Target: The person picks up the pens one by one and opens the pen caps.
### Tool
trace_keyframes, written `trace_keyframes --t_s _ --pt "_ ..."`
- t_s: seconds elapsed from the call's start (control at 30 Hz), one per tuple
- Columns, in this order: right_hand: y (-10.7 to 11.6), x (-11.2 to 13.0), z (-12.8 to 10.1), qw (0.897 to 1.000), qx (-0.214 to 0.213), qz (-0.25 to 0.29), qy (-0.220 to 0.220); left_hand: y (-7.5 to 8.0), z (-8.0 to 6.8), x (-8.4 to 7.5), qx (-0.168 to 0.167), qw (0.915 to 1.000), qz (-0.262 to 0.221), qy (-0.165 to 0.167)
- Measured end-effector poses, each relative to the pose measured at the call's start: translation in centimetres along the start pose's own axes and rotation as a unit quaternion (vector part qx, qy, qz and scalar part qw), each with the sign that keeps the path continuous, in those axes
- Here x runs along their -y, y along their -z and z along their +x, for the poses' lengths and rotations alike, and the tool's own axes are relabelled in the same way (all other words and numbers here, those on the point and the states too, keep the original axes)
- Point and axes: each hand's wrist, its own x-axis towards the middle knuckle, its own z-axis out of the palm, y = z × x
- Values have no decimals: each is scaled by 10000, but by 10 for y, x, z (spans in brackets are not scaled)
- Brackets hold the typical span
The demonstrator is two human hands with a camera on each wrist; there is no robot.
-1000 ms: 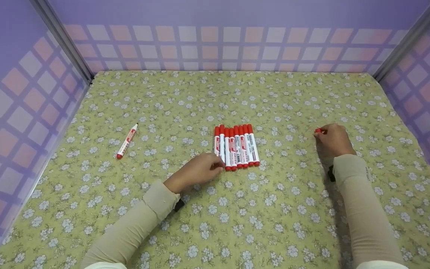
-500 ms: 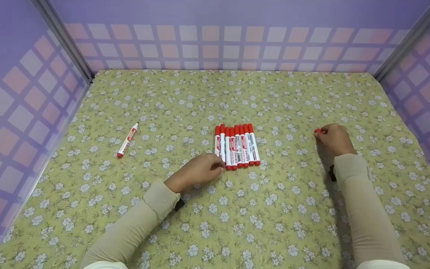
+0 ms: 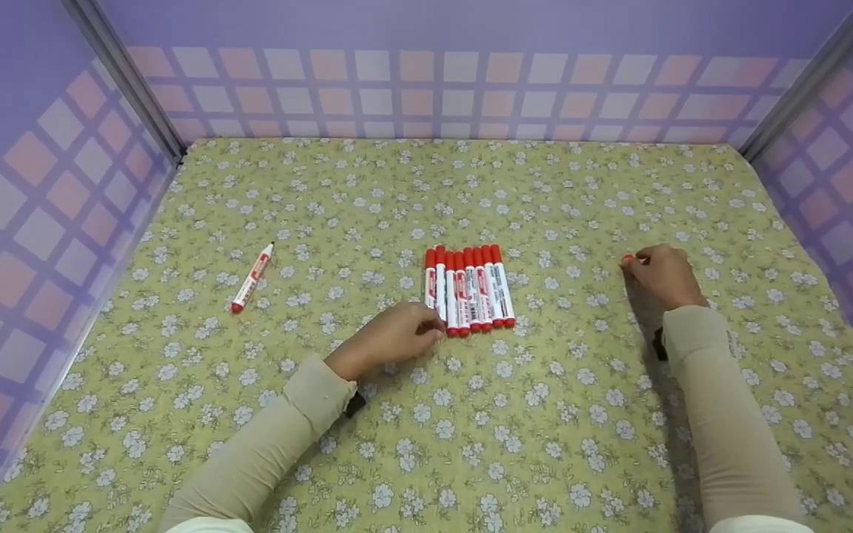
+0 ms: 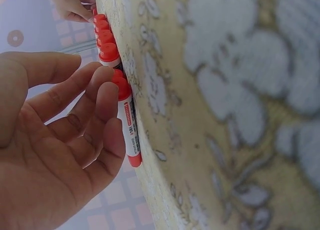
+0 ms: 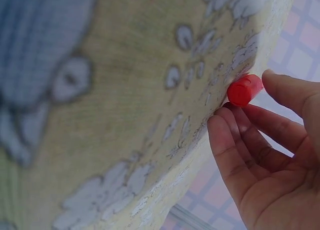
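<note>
My left hand (image 3: 391,334) rests at the near left end of a row of red-and-white markers (image 3: 474,296). Its fingers bend loosely beside the marker ends with nothing gripped, as the left wrist view shows of the leftmost marker (image 4: 129,127). Off to the right, my right hand (image 3: 663,275) pinches a small red marker cap (image 5: 243,91) between thumb and index finger, low against the cloth. At the left of the table lies an uncapped marker (image 3: 252,280), its dark tip pointing away from me.
Yellow flowered cloth (image 3: 500,459) covers the table. Purple checked panels (image 3: 426,81) enclose the back and both sides, with grey metal posts (image 3: 126,85) at the corners.
The red cap shows slightly farther left at the right fingertips and less of it is visible. The left hand and the markers have stayed in place.
</note>
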Motion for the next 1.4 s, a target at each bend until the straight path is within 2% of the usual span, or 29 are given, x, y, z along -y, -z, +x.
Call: trace_keyframes --t_s 0.33,0.53,0.83,0.97,1.13,1.4 --pt "2 1 2 9992 171 233 -263 4 -1 1 26 9995 -313 60" --pt "4 2 3 9995 81 146 -264 7 1 2 -171 9993 -333 24" --pt "6 4 3 9996 -2 99 -273 13 10 9 -508 9969 -507 327" --pt "4 7 0 9998 -48 119 -158 16 13 12 -707 9951 -527 441" --pt "2 13 -4 9998 -67 167 128 18 20 15 -846 9910 -818 634" --pt "2 24 -6 9985 33 114 528 21 31 18 -1034 9873 -986 696"
